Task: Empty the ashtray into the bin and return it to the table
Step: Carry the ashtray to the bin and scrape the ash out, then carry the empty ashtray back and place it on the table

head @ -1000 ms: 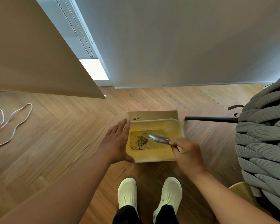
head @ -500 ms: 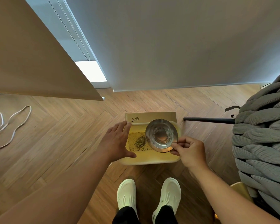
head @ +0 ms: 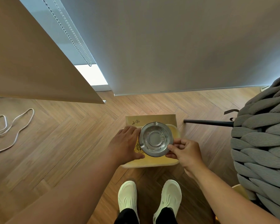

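Soft window daylight, sharp focus, edges bowed

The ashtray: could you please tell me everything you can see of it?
The ashtray is a round, shiny dish that looks like metal, with a wide rim, a notch at its far edge and a raised ring in its middle. It faces up over the yellow bin, with a few grey specks inside. The right hand pinches its near rim; the left hand is beside it.
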The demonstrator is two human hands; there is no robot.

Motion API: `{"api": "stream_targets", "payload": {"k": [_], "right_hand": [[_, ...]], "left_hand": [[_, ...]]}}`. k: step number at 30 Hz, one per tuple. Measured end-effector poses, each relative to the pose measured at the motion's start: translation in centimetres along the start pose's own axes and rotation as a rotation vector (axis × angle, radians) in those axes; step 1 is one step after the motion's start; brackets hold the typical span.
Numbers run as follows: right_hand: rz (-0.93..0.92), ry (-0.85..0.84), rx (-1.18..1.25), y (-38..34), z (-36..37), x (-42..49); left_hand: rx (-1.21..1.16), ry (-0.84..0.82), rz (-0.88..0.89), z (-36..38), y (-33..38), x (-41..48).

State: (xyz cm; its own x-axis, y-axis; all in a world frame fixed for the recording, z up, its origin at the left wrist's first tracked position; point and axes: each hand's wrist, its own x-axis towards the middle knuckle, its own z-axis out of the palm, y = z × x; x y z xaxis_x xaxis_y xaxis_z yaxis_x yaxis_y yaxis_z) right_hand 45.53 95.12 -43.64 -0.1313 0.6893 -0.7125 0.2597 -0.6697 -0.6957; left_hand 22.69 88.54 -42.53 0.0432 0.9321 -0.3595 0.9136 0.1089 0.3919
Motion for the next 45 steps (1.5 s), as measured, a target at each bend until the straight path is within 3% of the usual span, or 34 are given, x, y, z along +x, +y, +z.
{"api": "stream_targets", "payload": {"k": [6,11,19,22,31,45], "right_hand": [[-0.017,-0.027,-0.066,-1.1,-0.5,-0.6],[-0.075,-0.144,-0.196,-2.9,-1.1,-1.9],[-0.139,-0.411,-0.491,-6.8,-1.7,-4.4],[-0.201,-0.477,-0.724,-7.9,-1.9,-5.6],[-0.314,-0.385,-0.953,-9.6,-1.0,-10.0],[-0.284,-0.339,-0.989,-9.9,0.5,-19.8]], "left_hand": [[-0.036,0.061,-0.019,-0.2,0.9,-0.4],[-0.051,0.082,-0.036,-0.9,1.7,-1.2],[-0.079,0.072,-0.036,-3.1,2.9,-3.3],[-0.091,0.068,-0.049,-4.3,3.4,-4.4],[-0.143,0.058,-0.077,-8.3,5.8,-8.1],[-0.139,0.014,-0.095,-12.8,7.9,-16.6]]}}
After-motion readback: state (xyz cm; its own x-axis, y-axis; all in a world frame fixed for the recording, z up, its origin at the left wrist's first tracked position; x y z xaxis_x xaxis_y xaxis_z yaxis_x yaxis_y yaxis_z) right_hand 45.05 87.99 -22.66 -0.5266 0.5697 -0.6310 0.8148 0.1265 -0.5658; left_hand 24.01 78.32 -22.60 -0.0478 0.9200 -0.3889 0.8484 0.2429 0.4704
